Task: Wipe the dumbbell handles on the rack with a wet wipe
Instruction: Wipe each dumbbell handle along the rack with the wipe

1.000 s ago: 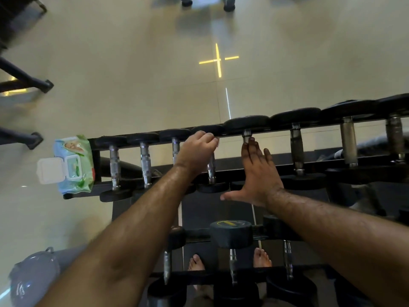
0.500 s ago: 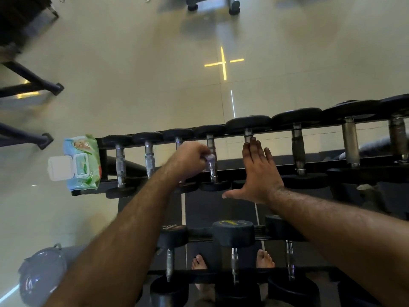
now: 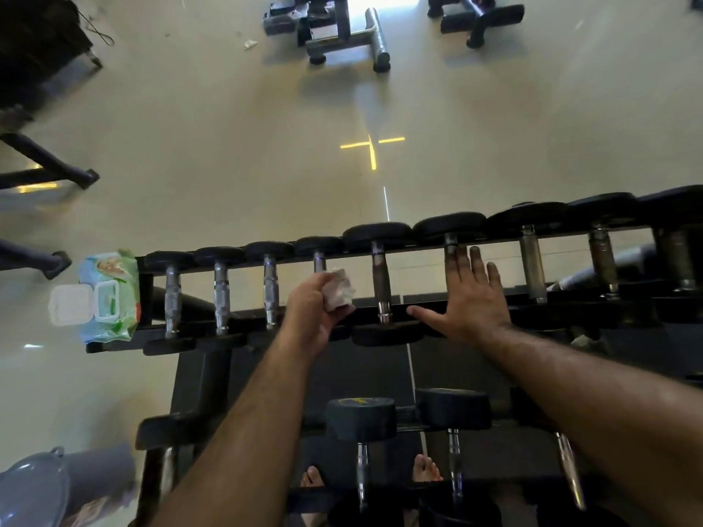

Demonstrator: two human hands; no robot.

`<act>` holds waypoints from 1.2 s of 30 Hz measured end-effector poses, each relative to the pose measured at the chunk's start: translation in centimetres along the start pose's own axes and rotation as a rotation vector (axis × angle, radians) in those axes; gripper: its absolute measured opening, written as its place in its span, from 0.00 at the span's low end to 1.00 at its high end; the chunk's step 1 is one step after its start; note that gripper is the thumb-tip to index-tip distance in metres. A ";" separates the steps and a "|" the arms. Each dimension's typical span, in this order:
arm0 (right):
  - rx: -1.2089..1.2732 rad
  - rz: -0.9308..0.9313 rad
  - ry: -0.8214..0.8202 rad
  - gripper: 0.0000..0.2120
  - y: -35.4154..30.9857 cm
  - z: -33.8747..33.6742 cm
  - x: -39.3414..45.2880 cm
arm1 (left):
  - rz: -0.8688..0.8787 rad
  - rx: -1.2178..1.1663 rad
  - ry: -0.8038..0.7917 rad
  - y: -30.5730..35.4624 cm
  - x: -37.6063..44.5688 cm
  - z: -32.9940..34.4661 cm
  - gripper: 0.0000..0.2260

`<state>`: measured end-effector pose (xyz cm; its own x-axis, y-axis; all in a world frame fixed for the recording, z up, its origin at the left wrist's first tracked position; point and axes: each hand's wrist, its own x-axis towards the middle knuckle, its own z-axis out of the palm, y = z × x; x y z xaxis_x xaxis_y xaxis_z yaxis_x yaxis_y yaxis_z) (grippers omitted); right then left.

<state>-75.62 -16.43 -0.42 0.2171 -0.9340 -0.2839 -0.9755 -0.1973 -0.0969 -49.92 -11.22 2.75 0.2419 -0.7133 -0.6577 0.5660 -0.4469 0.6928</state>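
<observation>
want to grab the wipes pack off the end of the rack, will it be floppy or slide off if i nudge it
Probably soft: the wipes pack looks like a film pouch with rounded, bulging sides, so it would likely sag in a grip. Its rigid lid is flipped open and may flap. It sits at the rack's left end, partly overhanging, so a nudge outward could tip it off.

Pretty clearly a gym. There's a two-tier dumbbell rack [image 3: 213,374] loaded with black-headed dumbbells [image 3: 381,279] with metal handles, more on the lower tier [image 3: 361,420], plus the feet of weight benches [image 3: 344,41] and other machine frames [image 3: 49,169] standing on a glossy tiled floor [image 3: 228,146].
</observation>
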 end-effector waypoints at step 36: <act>0.146 -0.075 -0.063 0.79 0.7 1.7 0.5 | 0.939 2.186 -0.121 -2.9 4.3 9.2 0.09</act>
<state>-76.13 -16.51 -2.24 0.2951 -0.8968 -0.3296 -0.9423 -0.2160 -0.2559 -57.78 -18.02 0.65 -0.2356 -0.9600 -0.1513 -0.9636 0.2509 -0.0917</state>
